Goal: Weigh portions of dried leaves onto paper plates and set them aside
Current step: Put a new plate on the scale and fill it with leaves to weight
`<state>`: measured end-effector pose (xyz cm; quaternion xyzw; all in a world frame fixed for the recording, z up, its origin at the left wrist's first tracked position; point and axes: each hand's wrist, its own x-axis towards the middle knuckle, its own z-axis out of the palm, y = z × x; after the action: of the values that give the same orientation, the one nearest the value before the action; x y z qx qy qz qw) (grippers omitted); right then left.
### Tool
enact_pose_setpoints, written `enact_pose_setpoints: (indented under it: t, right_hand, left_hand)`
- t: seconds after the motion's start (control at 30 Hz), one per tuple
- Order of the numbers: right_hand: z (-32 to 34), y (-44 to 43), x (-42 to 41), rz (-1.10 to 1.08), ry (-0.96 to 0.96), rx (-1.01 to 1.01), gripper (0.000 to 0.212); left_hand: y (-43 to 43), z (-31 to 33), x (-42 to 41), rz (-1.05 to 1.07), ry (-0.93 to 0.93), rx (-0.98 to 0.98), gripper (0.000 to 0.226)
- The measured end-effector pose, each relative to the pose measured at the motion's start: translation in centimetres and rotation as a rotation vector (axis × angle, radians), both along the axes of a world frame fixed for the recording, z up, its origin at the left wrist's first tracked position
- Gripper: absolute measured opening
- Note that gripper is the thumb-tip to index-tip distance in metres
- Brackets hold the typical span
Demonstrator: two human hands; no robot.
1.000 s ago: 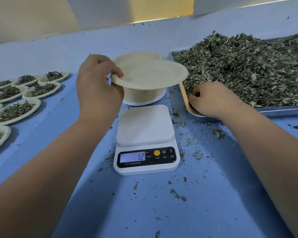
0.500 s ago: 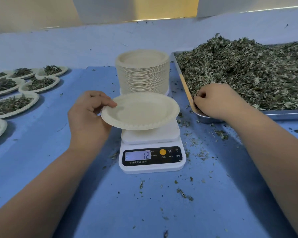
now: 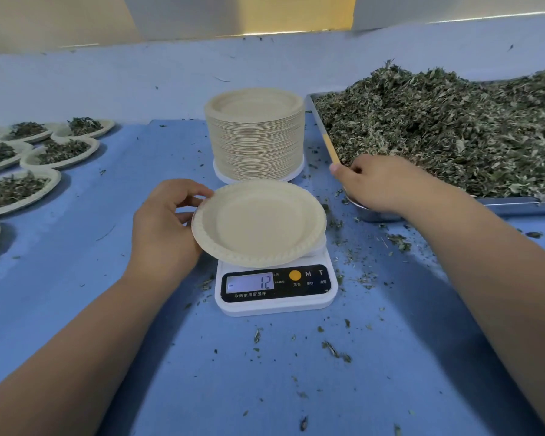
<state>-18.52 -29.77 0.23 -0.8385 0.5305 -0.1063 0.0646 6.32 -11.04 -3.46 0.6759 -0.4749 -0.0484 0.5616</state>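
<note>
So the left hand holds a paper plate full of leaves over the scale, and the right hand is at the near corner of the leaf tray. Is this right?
Not quite: the head view shows the paper plate in the left hand is empty. It is over the scale, and the right hand is at the near corner of the leaf tray.
</note>
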Motion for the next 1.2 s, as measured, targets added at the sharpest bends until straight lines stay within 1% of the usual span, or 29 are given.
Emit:
enact_pose_setpoints:
  t: [0.07, 0.13, 0.23, 0.3, 0.43, 0.57, 0.63, 0.7, 0.77, 0.83, 0.87, 1.0, 1.07, 1.13, 1.2]
  right_hand:
    - [0.1, 0.6, 0.5, 0.004, 0.085, 0.052, 0.074]
    - [0.4, 1.2, 0.9, 0.003, 0.132, 0.067, 0.081]
    - [0.7, 1.4, 1.0, -0.002, 0.145, 0.075, 0.077]
    - [0.6, 1.3, 0.9, -0.002, 0.134, 0.067, 0.072]
    - [0.6, 0.6, 0.4, 0.016, 0.053, 0.049, 0.063]
    - [0.9, -0.3, -0.3, 0.026, -0.059, 0.046, 0.053]
    - [0.9, -0.5, -0.7, 0.011, -0.118, -0.01, 0.05]
    - [1.0, -0.6, -0.9, 0.013, -0.205, -0.107, 0.047]
    - [1.1, -0.7, -1.0, 0.015, -0.307, -0.206, 0.041]
    - [1.3, -0.7, -1.2, 0.003, -0.406, -0.262, 0.038]
    - [1.3, -0.7, -1.2, 0.002, -0.426, -0.267, 0.037]
    - [0.8, -0.2, -1.1, 0.027, -0.365, -0.241, 0.038]
    - [1.3, 0.1, -0.9, 0.02, -0.422, -0.318, 0.034]
    - [2.6, 0.2, -0.5, 0.012, -0.524, -0.432, 0.034]
    - [3.5, 0.5, -0.2, 0.022, -0.588, -0.476, 0.035]
  left_hand:
    - [0.0, -0.1, 0.4, 0.026, 0.009, 0.047, 0.046]
    - [0.0, -0.3, 0.6, 0.041, 0.004, 0.103, 0.051]
    - [-0.2, -0.4, 0.9, 0.063, -0.002, 0.182, 0.044]
    - [-0.2, -0.5, 0.9, 0.072, 0.098, 0.172, 0.04]
    - [-0.4, -0.6, 1.4, 0.147, 0.38, 0.091, 0.04]
    - [-0.5, -0.3, 1.0, 0.11, 0.55, -0.002, 0.044]
    - [-0.5, 0.2, 0.7, 0.063, 0.657, -0.049, 0.037]
    - [-0.6, 0.6, 0.3, 0.006, 0.708, -0.061, 0.03]
    - [-0.7, 0.5, -0.1, -0.062, 0.703, -0.033, 0.031]
    - [-0.7, 0.2, -0.4, -0.125, 0.683, 0.003, 0.037]
    - [-0.7, 0.1, -0.4, -0.153, 0.667, 0.019, 0.039]
    - [-0.6, 0.1, -0.5, -0.221, 0.589, 0.101, 0.049]
    - [-0.5, 0.3, -0.7, -0.223, 0.565, 0.115, 0.051]
    - [-0.4, 0.4, -0.9, -0.238, 0.538, 0.12, 0.04]
    - [-0.4, 0.4, -1.0, -0.264, 0.519, 0.118, 0.031]
